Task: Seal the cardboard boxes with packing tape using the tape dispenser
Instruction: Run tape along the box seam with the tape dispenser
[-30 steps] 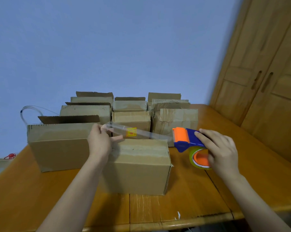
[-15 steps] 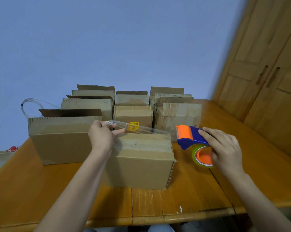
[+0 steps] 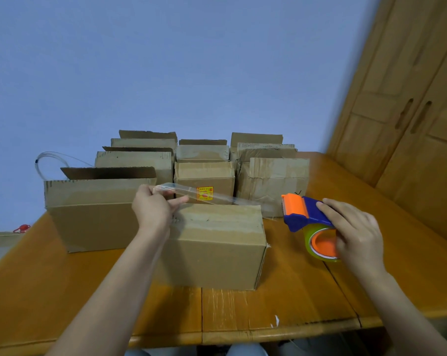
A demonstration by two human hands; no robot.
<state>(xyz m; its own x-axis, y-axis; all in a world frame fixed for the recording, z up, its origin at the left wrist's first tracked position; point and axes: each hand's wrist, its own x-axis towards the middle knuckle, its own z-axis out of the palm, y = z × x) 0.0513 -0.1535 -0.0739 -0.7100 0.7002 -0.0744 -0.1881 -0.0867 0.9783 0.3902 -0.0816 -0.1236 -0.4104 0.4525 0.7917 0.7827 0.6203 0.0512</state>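
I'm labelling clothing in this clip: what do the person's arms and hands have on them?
Nothing worn shows: the left hand and right hand have no gloves, rings or watch, and no sleeve is in view up to the frame's edge.

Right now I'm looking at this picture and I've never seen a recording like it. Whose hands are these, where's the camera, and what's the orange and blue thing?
There is no machine here. These are a person's two bare hands, filmed by one wide-angle camera worn on the head, looking forward and down.

The left hand pinches the free end of a clear tape strip. The right hand grips the blue and orange tape dispenser that the strip comes from. The strip is stretched between the hands, over the nearest cardboard box, which stands closed on a wooden table.

More cardboard boxes stand behind it, some with flaps up. A wooden cabinet is at the right.
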